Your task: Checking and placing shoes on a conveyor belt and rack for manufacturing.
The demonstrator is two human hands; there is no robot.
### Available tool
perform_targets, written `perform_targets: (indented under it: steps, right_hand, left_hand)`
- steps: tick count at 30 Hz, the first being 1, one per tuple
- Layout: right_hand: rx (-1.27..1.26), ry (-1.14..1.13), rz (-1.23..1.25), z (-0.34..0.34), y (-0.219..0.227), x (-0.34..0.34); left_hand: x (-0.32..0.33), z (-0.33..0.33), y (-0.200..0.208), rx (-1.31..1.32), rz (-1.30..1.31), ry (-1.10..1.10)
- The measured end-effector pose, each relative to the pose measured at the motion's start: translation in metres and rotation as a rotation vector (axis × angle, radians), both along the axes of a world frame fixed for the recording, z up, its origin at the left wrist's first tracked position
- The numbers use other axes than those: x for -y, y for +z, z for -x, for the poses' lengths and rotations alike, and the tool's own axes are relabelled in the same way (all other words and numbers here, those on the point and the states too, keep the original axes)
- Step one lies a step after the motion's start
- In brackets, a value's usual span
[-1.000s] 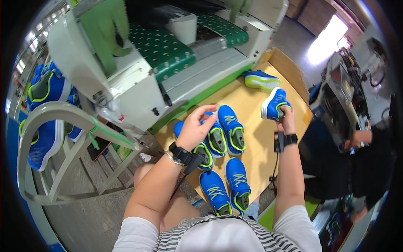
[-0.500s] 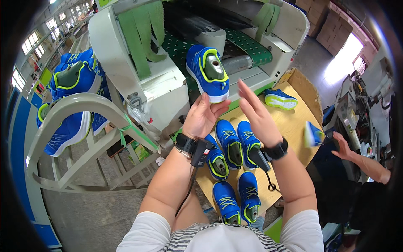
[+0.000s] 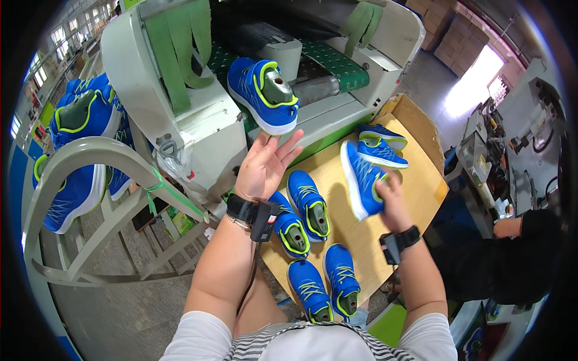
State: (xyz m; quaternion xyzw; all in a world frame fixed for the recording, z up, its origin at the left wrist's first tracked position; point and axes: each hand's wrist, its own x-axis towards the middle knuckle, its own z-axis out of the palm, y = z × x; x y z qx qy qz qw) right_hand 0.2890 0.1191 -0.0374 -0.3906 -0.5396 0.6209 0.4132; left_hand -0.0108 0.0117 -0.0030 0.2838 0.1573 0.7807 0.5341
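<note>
A blue sneaker (image 3: 262, 96) with lime trim and a grey-green shoe last inside is tilted at the front of the machine's green belt. My left hand (image 3: 265, 163) is palm up just below its heel, fingers spread; whether the fingertips touch the sole, I cannot tell. Over the wooden board, my right hand (image 3: 394, 201) is closed round the heel end of another blue sneaker (image 3: 359, 180), raised with its white sole turned left. Several matching sneakers (image 3: 309, 204) lie on the board (image 3: 391, 225) between my forearms.
Two more sneakers (image 3: 383, 149) lie at the board's far right, beside a cardboard sheet (image 3: 415, 120). A white machine (image 3: 217, 123) with green strips stands ahead. On the left, a grey metal rack (image 3: 90, 144) holds several sneakers. A dark-clothed person (image 3: 500, 259) is at the right.
My left hand's fingers have spread beneath the sneaker, which moved left. My right hand has taken a sneaker from the board. A second sneaker now lies at the far right; the other person's hand has withdrawn.
</note>
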Motion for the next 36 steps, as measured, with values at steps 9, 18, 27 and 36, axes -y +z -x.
perform_targets:
  steps: [9,18,27,36]
  right_hand:
    - [0.477,0.079,-1.025,0.155,0.181,-0.174]
    - [0.903,-0.259,-0.735,0.093,0.03,-0.25]
    - [0.347,-0.296,-0.152,-0.114,-0.112,-0.15]
    - [0.85,0.357,-0.241,0.042,-0.01,-0.054]
  left_hand:
    - [0.015,0.008,-0.002,-0.118,0.041,-0.083]
    - [0.018,0.002,-0.018,-0.15,0.163,-0.167]
    - [0.014,-0.008,-0.021,-0.165,0.129,-0.192]
    - [0.013,-0.046,-0.064,-0.991,0.481,-0.106]
